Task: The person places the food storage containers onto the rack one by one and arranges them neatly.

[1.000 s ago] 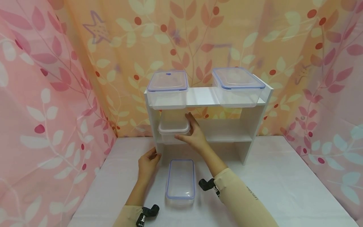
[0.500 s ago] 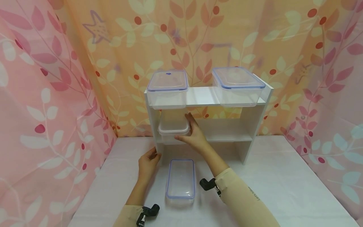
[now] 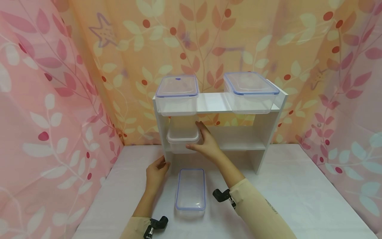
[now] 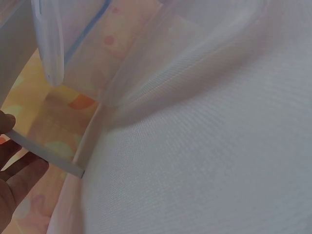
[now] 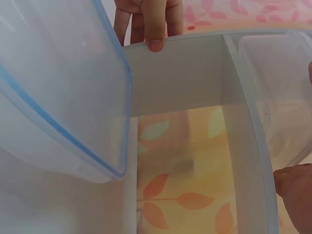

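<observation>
In the head view, a clear plastic food container with a whitish lid [image 3: 181, 134] sits at the left of the white shelf unit's [image 3: 238, 142] middle level. My right hand [image 3: 208, 145] holds it at its right side, the thumb across its front and the fingers farther back. The right wrist view shows part of that hand [image 5: 298, 197] by the container's wall [image 5: 275, 73]. Low on the unit's left side panel, my left hand [image 3: 156, 173] pinches the front edge between thumb and fingers; the left wrist view shows the panel edge [image 4: 48, 156] in its grasp.
Blue-rimmed containers stand on the top level, one at left [image 3: 176, 99] and one at right [image 3: 252, 99]. Another blue-rimmed container [image 3: 191, 191] lies on the white-covered table [image 3: 292, 192] in front of the unit. Patterned curtains [image 3: 143, 49] surround the table.
The right forearm has shifted slightly to the right, and the right thumb with it. The left hand keeps its grip on the panel. Otherwise the scene looks nearly the same.
</observation>
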A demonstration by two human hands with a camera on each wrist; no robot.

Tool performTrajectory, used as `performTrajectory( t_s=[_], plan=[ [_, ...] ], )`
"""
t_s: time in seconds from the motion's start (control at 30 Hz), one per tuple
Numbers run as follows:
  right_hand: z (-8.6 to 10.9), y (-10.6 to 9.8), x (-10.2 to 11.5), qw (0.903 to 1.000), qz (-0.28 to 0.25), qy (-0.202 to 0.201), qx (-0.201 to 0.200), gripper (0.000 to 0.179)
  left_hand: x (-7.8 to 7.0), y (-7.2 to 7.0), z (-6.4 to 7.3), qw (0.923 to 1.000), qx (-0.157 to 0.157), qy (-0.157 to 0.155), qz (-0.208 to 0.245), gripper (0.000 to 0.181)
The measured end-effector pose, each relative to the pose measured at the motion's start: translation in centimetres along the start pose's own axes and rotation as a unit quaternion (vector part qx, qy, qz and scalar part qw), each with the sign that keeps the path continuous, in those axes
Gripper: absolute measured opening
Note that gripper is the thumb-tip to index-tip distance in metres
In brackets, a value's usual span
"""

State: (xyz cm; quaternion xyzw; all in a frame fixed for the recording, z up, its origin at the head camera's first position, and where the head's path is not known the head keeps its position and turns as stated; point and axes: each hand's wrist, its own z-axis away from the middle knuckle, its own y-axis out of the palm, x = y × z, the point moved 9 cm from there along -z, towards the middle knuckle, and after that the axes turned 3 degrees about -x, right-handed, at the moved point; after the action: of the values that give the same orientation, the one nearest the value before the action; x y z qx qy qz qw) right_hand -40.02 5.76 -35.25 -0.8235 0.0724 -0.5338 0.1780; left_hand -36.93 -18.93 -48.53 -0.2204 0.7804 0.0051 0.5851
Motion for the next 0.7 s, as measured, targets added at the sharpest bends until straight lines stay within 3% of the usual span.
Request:
performTrajectory(
  t_s=[0.4, 0.7],
  plan=[
    [1.4, -0.9, 0.4, 0.997, -0.073, -0.024, 0.004, 0.095, -0.1, -0.1, -0.1, 1.0, -0.001, 0.005, -0.007, 0.037],
    [3.2, -2.1, 0.6, 0.9957, -0.078, -0.048, -0.01, 0.077, 0.3, 0.0, 0.1, 1.0, 0.002, 0.002, 0.001, 0.039]
  ],
)
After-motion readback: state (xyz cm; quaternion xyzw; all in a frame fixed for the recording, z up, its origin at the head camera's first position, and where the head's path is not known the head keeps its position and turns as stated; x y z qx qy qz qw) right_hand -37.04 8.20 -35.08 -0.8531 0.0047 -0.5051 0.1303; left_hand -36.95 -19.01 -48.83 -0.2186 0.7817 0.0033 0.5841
